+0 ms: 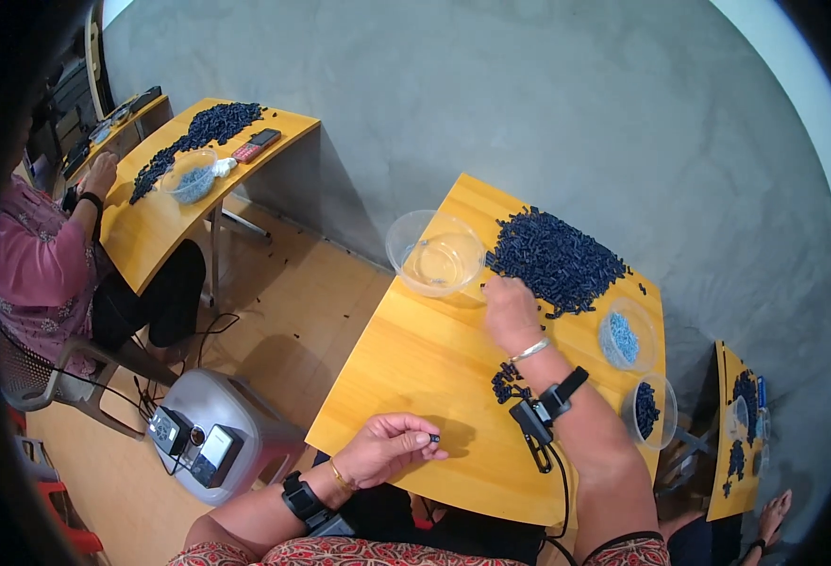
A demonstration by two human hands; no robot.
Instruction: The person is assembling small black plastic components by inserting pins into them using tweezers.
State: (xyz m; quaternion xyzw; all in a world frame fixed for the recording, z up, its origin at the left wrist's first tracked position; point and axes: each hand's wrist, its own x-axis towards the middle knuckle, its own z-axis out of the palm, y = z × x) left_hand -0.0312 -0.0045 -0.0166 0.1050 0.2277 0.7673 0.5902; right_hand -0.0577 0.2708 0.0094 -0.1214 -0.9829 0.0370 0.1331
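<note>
My left hand (387, 451) is over the near edge of the wooden table, thumb and fingertips pinching a small dark plastic piece (434, 438). Farther out, my right hand (512, 316) is closed at the left edge of a large heap of small dark tube-like pieces (562, 259). What its fingertips hold is too small to make out. Just left of those fingertips stands a clear plastic bowl (409, 241) with a few tiny bits in it. A small cluster of dark pieces (507, 382) lies beside my right wrist.
Right of my right arm stand a tub of light-blue pieces (623, 338) and a tub of dark pieces (647, 411). At left, another person (52, 255) sits at a table (156, 241). A plastic stool (245, 424) carries two devices. Another worktable (725, 481) is at far right.
</note>
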